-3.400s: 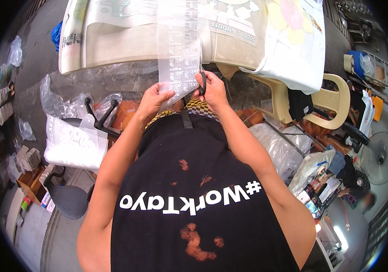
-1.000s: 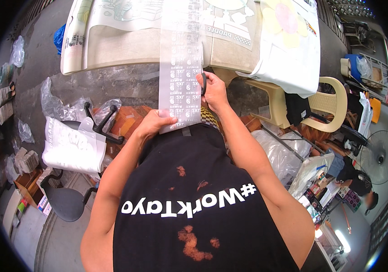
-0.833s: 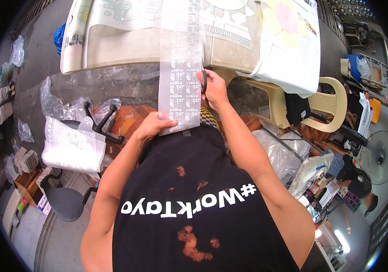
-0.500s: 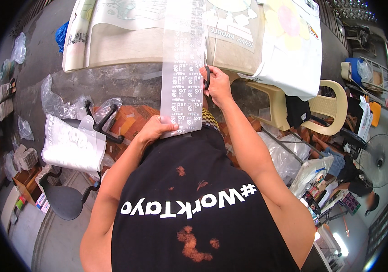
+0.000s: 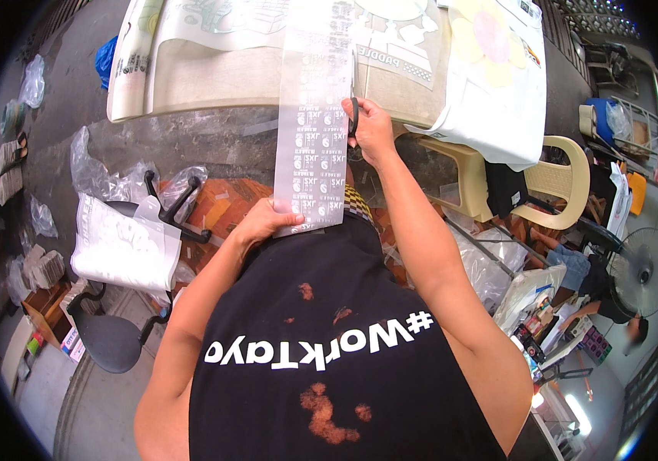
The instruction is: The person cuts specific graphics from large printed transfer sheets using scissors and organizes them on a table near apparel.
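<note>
A long translucent strip of printed film [image 5: 310, 131] with rows of small white label prints hangs from the table toward my body. My left hand [image 5: 267, 220] pinches its near end at my waist, thumb on top. My right hand [image 5: 373, 131] grips black-handled scissors [image 5: 354, 115] at the strip's right edge. The blades point away from me along that edge; whether they are apart is hard to make out. Under the strip's far part is a beige table [image 5: 214, 84] with other printed film sheets [image 5: 402, 54] on it.
A white shirt with a flower print [image 5: 490, 100] drapes over the table's right end. Beige plastic chairs [image 5: 559, 180] stand to the right, with a fan [image 5: 644, 273] and another person [image 5: 613, 284] beyond. At left, a film sheet [image 5: 125, 242] lies on a dark office chair [image 5: 110, 338].
My right hand and the scissors have moved slightly away from me along the strip's edge. The strip has shifted a little to the right. My left hand keeps its hold on the near end.
</note>
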Demonstrator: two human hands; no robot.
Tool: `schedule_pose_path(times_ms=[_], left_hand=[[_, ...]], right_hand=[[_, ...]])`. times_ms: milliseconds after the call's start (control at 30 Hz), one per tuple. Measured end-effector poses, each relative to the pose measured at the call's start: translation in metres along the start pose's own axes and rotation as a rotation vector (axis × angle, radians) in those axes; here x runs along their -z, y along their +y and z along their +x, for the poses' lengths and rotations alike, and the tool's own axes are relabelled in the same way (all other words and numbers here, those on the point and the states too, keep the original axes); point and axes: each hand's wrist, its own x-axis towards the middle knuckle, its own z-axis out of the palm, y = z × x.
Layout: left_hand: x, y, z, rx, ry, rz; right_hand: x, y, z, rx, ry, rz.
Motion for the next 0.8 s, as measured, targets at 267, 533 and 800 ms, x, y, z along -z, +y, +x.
schedule_pose_path(times_ms=[267,533,800], left_hand=[[-0.001,0.0,-0.002,0.011,0.008,0.032],[0.004,-0.006,0.003,-0.09,-0.005,0.075],[0.043,0.049,0.053,-0.272,0.158,-0.208]], right_hand=[[-0.002,-0.013,0.016,-0.008,0.037,-0.042],[-0.003,-0.018,0.019,0.018,0.003,-0.025],[-0.002,-0.007,0.021,0.04,0.004,-0.021]])
